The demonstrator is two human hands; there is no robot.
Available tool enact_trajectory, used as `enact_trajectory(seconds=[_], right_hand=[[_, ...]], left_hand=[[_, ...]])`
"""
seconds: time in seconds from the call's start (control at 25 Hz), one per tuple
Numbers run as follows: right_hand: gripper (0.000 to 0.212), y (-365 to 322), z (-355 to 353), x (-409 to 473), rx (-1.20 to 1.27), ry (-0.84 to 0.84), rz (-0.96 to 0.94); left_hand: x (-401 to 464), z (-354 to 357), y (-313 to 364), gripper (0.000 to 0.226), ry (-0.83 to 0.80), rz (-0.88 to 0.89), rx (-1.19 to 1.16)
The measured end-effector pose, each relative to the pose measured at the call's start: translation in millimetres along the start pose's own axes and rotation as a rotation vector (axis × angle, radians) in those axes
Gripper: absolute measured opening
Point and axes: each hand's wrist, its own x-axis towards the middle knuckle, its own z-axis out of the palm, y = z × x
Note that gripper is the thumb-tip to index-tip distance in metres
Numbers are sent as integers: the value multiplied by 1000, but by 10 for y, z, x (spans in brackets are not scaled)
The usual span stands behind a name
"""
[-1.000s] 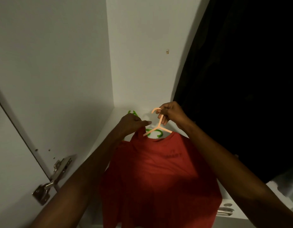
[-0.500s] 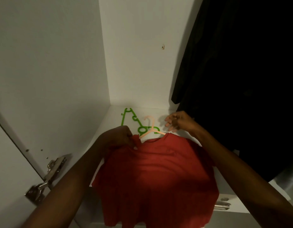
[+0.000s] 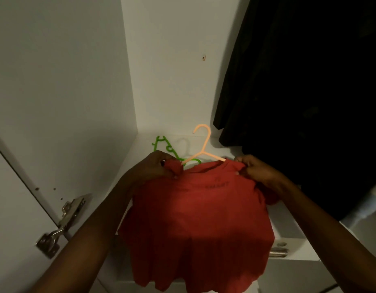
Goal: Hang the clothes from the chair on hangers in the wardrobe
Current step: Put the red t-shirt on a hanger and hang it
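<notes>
Red shirt (image 3: 200, 225) held up in front of the open wardrobe, above its white shelf (image 3: 288, 227), draped on the peach hanger (image 3: 204, 149) and hanging front-out with faint dark lettering across the chest. Left hand (image 3: 155, 168) pinching the shirt's left shoulder just beside the collar, fingers curled into the cloth; right hand (image 3: 258, 171) pinching the right shoulder the same way, so both closed on fabric, neither on the hanger itself. Hanger arms running left to right between the 2 hands, mostly buried in the neck opening, the long axis level with the shoulders; hook rising straight up from the middle of the shirt, open side to the left, free of any grip. Rail not in view, presumably above the shirt and out of frame, so the coming move likely turns on lifting the hook upward and away from the shirt's hem; either hand about equally near the hook stem. Green hangers (image 3: 169, 150) lying on the shelf behind the shirt's collar. Dark garments (image 3: 299, 102) hanging to the right of the shirt, close beside the right hand.
</notes>
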Motion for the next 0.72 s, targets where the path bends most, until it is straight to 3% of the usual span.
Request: enact_trajectory(seconds=[0.16, 0.32, 0.44, 0.6, 0.72], right_hand=[[23, -193, 37, -243, -48, 134, -128], [22, -367, 93, -414, -149, 192, -232], [39, -408, 138, -624, -128, 238, -240], [31, -450, 130, -968, -12, 267, -262], [65, -333, 32, -1240, 106, 269, -181]], left_hand=[[-85, 40, 478, 64, 48, -122, -52], [-87, 119, 1019, 37, -40, 54, 43], [-200, 115, 1301, 26, -138, 151, -158], [-300, 222, 1455, 35, -149, 211, -153], [-389, 161, 1686, 32, -119, 307, -26]])
